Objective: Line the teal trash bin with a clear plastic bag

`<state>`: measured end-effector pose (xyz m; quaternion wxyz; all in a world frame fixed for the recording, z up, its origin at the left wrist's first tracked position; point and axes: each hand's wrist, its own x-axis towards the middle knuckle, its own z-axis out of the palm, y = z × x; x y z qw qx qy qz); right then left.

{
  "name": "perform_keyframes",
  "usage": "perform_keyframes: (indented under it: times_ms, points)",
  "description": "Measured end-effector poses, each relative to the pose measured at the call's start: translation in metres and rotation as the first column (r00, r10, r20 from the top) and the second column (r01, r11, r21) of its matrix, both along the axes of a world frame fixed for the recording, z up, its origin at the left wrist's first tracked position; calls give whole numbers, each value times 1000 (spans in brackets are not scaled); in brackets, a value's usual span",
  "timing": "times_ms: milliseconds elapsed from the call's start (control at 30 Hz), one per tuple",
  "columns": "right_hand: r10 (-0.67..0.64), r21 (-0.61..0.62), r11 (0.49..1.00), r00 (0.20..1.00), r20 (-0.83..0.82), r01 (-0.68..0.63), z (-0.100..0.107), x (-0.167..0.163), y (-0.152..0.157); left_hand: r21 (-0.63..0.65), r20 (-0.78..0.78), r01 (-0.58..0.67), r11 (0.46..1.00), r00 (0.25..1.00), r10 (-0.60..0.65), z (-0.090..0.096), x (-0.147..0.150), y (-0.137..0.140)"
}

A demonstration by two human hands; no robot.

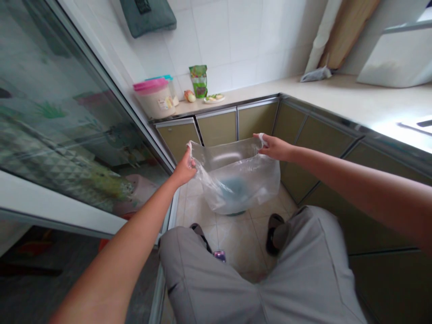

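A clear plastic bag (259, 180) is stretched wide between my two hands, its mouth facing up. My left hand (185, 167) is closed on the left edge of the mouth. At the right edge, my right hand (273, 146) grips the gathered plastic. Through the bag a bluish-green round thing (236, 212) shows blurred, low near the floor; its lower rim peeks out beneath the bag. Whether the bag touches it I cannot tell.
Cabinets (218, 126) and a counter (249, 93) wrap around ahead and to the right. On the counter stand a pink-lidded tub (155, 99), a green pouch (199, 82) and a small plate (214, 100). A glass sliding door (84, 126) borders the left. My slippered feet flank the floor (236, 236).
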<state>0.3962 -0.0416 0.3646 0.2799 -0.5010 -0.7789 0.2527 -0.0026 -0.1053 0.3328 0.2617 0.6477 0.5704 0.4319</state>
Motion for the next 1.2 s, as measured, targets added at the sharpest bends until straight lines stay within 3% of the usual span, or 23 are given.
perform_keyframes:
  times_ms: [133,333,567,967,1133,1200]
  points:
    - [-84,130,989,986,142,65,-9,-6,-5,93,-223,-88,992,969,107,-6,-2,-4]
    - [-167,187,974,966,200,130,-22,-9,-16,159,-338,-213,964,906,255,-13,-1,-4]
    - [-154,161,980,963,220,120,-51,-6,-13,34,-569,-256,966,790,229,-26,7,-8]
    - [-69,-24,997,961,267,78,-136,-4,-41,-142,-618,-221,965,781,88,-99,7,-34]
    - [2,-65,998,972,233,13,-160,4,-48,-212,-593,-210,954,804,46,-135,7,-38]
    - [-8,-156,987,986,167,34,-165,8,-47,-238,-560,-185,953,828,21,-145,9,-37]
